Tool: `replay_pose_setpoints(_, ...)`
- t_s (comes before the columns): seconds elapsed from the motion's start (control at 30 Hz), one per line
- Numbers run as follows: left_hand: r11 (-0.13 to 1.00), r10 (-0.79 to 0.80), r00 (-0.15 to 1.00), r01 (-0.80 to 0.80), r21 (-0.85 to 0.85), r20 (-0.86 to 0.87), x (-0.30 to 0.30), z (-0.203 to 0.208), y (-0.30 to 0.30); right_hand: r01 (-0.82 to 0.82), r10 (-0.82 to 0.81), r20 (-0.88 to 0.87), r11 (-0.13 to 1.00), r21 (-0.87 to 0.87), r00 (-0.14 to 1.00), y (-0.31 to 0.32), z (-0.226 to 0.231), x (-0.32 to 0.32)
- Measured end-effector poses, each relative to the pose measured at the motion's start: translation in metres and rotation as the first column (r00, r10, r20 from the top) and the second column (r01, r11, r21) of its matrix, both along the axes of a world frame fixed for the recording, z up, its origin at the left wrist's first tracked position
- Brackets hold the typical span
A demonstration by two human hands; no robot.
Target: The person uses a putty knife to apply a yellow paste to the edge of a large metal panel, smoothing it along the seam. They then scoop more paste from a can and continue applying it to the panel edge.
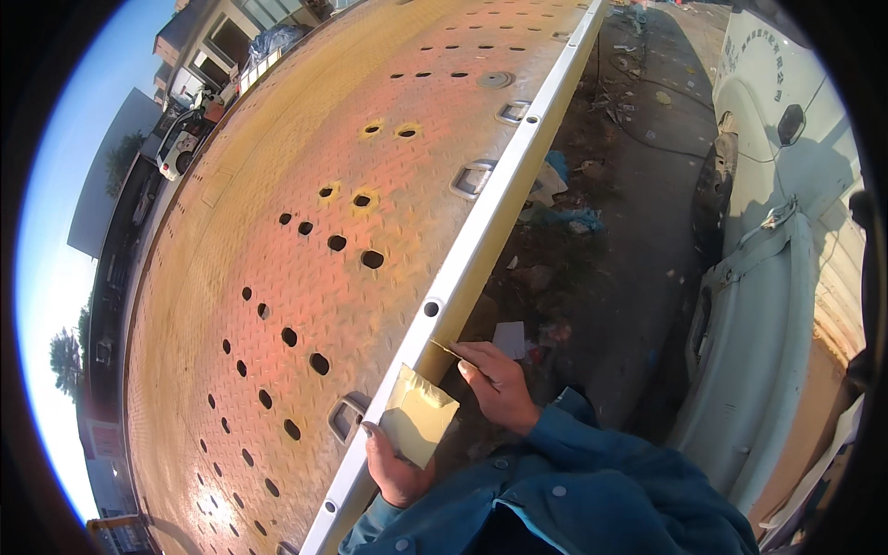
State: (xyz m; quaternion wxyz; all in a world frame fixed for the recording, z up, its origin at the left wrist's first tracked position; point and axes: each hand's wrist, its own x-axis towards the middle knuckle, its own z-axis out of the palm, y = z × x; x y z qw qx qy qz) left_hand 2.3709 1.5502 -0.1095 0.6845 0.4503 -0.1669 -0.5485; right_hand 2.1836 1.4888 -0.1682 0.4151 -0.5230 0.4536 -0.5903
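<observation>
My left hand (396, 470) grips a pale-yellow rectangular board (421, 421) by its lower part, thumb on its left edge. Uneven, paste-like yellow matter shows along the board's top edge. Just above and to the right, my right hand (504, 384) pinches a thin flat scraper (445, 349), seen nearly edge-on. Its tip meets the yellowish outer side of the long white-topped metal rail (483, 217). The board overlaps the rail's edge in this view; whether they touch I cannot tell.
Left of the rail spreads a rust-coloured tread-plate deck (250, 185) with many oval holes and metal tie-down rings (348, 418). To the right, a pale vehicle door (768, 314) stands beside ground strewn with litter and a blue rag (578, 220). A white car (180, 143) is parked far left.
</observation>
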Motion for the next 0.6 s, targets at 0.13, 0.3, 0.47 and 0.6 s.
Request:
replay_pose_setpoints(0.13,0.984,-0.176,0.897,0.167,0.058,0.406,0.016,-0.042,0.002,-0.038,0.052,0.244,0.997,-0.064,0.968,0.010,0.034,-0.038)
replay_pose_setpoints(0.3,0.973,-0.231,0.971,0.232,0.000,0.066,-0.051,0.005,-0.026,-0.172,0.209,0.227,0.970,-0.169,0.951,0.014,0.078,-0.071)
replay_pose_setpoints(0.47,0.997,-0.072,0.997,0.071,0.027,0.039,-0.082,0.029,-0.055,-0.360,0.347,-0.105,0.917,-0.172,0.932,-0.042,0.027,-0.123)
replay_pose_setpoints(0.6,0.999,-0.027,0.992,0.023,0.039,0.126,-0.097,0.025,-0.069,0.067,-0.119,0.233,0.973,0.220,0.965,-0.145,-0.053,-0.183)
